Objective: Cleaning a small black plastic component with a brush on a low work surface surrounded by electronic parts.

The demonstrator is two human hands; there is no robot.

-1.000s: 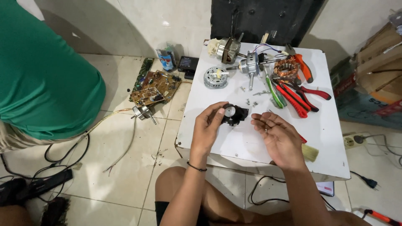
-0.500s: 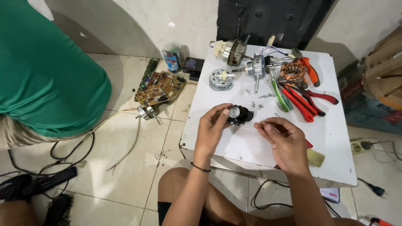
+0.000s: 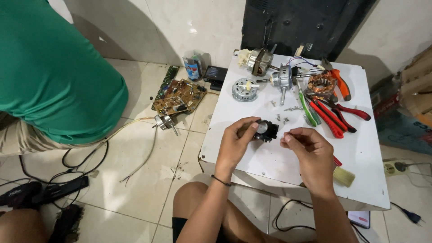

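My left hand [image 3: 237, 143] grips a small black motor part with a round silver cap [image 3: 265, 129], held just above the white table [image 3: 360, 148]. My right hand [image 3: 308, 153] hovers to its right with the fingers curled and the fingertips pinched near the part; whether something small sits between them I cannot tell. Loose screws [image 3: 282, 119] lie on the table just beyond both hands.
At the table's far side lie motor housings [image 3: 245, 89], a shaft motor [image 3: 283, 78], a copper-wound stator [image 3: 321, 83], red and orange pliers [image 3: 335, 117], a green-handled tool [image 3: 309, 112]. A brush [image 3: 344, 175] sits by my right wrist. Circuit boards [image 3: 177, 96], cables on floor; a green-shirted person [image 3: 54, 72] at left.
My right hand turned from palm-up and open to curled, with pinched fingertips close to the black part. The left hand kept its grip. The camera view shifted slightly.
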